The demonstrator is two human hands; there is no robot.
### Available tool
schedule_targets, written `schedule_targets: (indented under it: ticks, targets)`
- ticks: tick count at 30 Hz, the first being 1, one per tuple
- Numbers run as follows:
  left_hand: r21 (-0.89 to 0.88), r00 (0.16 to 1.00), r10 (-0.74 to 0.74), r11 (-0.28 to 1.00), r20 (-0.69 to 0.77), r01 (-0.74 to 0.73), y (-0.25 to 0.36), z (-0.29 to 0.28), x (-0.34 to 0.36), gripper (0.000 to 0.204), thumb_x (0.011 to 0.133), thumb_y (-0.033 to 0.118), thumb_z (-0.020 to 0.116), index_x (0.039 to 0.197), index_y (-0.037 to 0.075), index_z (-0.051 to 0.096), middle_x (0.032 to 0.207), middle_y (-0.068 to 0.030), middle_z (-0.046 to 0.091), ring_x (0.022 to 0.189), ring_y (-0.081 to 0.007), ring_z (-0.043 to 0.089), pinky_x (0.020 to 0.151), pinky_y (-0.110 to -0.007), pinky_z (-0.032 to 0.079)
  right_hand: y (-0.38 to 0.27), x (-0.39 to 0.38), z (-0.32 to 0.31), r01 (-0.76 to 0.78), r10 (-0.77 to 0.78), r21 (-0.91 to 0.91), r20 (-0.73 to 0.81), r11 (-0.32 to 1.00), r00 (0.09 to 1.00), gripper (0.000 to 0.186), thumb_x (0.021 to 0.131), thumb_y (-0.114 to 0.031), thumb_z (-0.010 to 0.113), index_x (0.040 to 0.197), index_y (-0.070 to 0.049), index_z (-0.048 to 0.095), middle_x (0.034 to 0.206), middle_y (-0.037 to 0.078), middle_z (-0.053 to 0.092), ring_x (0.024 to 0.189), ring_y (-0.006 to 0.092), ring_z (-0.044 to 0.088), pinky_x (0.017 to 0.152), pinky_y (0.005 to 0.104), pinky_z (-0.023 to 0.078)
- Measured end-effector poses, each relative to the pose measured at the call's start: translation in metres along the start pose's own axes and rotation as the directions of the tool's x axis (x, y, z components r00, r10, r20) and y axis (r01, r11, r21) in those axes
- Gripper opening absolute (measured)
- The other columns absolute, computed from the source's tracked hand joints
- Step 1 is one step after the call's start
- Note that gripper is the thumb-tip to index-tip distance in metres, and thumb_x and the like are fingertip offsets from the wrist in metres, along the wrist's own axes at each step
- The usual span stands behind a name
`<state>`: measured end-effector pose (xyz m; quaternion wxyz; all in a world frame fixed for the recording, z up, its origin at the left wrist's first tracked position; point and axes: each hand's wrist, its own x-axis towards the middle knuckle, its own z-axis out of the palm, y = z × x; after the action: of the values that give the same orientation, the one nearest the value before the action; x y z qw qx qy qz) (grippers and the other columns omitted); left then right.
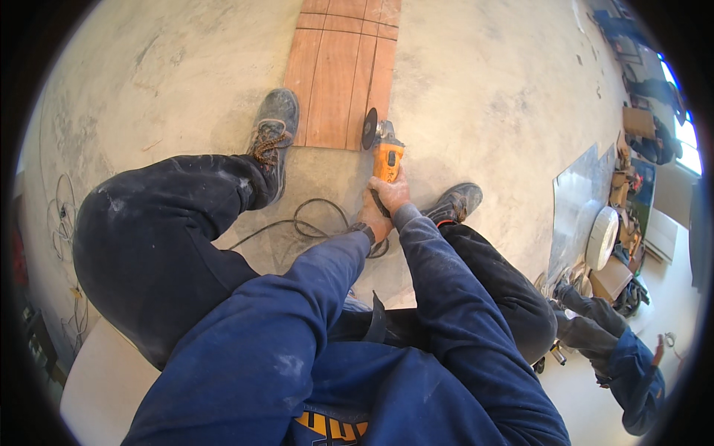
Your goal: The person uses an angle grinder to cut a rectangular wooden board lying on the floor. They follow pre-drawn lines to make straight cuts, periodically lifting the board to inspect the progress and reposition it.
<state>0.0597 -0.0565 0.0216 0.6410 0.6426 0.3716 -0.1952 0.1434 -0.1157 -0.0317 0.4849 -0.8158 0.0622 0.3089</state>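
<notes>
A yellow angle grinder point(387, 160) with a thin dark disc point(370, 128) points away from me, between my feet. My right hand point(393, 191) is wrapped round the rear of its body. Just behind it, my left hand point(374, 212) is closed on the grinder's back end, close to the cord; its fingers are partly hidden. A reddish-brown wooden panel point(335, 89) with dark lines along and across it lies flat on the floor. The disc stands on edge near the panel's near right corner; I cannot tell if it touches the wood.
A black cord point(296, 221) loops on the dusty concrete floor point(476, 111) behind the panel's near edge. My left shoe point(276, 123) rests beside the panel, my right shoe point(459, 201) right of the grinder. Cardboard boxes point(611, 278), a white roll point(602, 238) and another person point(621, 357) are at the right.
</notes>
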Motion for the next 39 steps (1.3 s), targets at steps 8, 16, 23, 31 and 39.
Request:
schedule_targets:
  ticks: [8, 16, 23, 31, 39]
  targets:
    - [-0.001, 0.997, 0.042, 0.999, -0.058, -0.042, -0.004, 0.004, 0.006, 0.098, 0.078, 0.034, 0.086, 0.149, 0.007, 0.023, 0.137, -0.0211, 0.056, 0.128, -0.0366, 0.058, 0.104, -0.042, 0.048, -0.013, -0.001, -0.002, 0.01, -0.01, -0.044, 0.012, 0.999, 1.0, 0.07, 0.072, -0.013, 0.079, 0.135, -0.004, 0.05, 0.113, 0.013, 0.069, 0.098, 0.024, 0.068, 0.087, 0.0356, 0.057]
    - [0.034, 1.0, -0.023, 0.999, -0.013, 0.024, 0.002, 0.001, 0.019, 0.104, 0.078, 0.041, 0.085, 0.152, 0.011, 0.018, 0.135, -0.0248, 0.06, 0.125, -0.0394, 0.061, 0.103, -0.044, 0.05, -0.013, 0.014, -0.002, 0.012, -0.013, 0.02, 0.033, 1.0, 0.999, 0.069, 0.072, -0.013, 0.079, 0.134, -0.003, 0.05, 0.112, 0.012, 0.068, 0.098, 0.0245, 0.068, 0.087, 0.0354, 0.057]
    - [-0.031, 1.0, -0.008, 0.999, -0.014, 0.007, 0.006, 0.0, 0.027, 0.099, 0.079, 0.039, 0.084, 0.15, 0.004, 0.025, 0.14, -0.0248, 0.052, 0.132, -0.0402, 0.055, 0.107, -0.045, 0.047, -0.007, 0.034, -0.003, 0.045, -0.046, 0.028, 0.038, 0.999, 0.998, 0.073, 0.072, -0.014, 0.08, 0.138, -0.002, 0.049, 0.114, 0.013, 0.068, 0.102, 0.0242, 0.067, 0.09, 0.0362, 0.056]
    - [-0.075, 0.986, 0.139, 0.986, -0.087, -0.146, -0.006, 0.012, 0.059, 0.097, 0.079, 0.036, 0.085, 0.15, 0.009, 0.024, 0.136, -0.0243, 0.059, 0.127, -0.0405, 0.06, 0.104, -0.045, 0.049, -0.02, 0.048, -0.003, 0.027, -0.027, -0.003, 0.031, 1.0, 0.999, 0.075, 0.072, -0.013, 0.08, 0.138, -0.002, 0.049, 0.114, 0.012, 0.068, 0.103, 0.0233, 0.067, 0.09, 0.0359, 0.056]
    - [0.016, 0.994, 0.083, 0.997, -0.07, -0.082, 0.001, 0.004, 0.034, 0.095, 0.079, 0.035, 0.084, 0.147, 0.007, 0.025, 0.135, -0.0247, 0.06, 0.125, -0.0408, 0.061, 0.102, -0.045, 0.05, -0.017, 0.027, -0.001, 0.026, -0.026, 0.044, 0.016, 0.999, 1.0, 0.066, 0.072, -0.011, 0.079, 0.132, -0.003, 0.052, 0.108, 0.01, 0.068, 0.095, 0.022, 0.067, 0.085, 0.0348, 0.057]
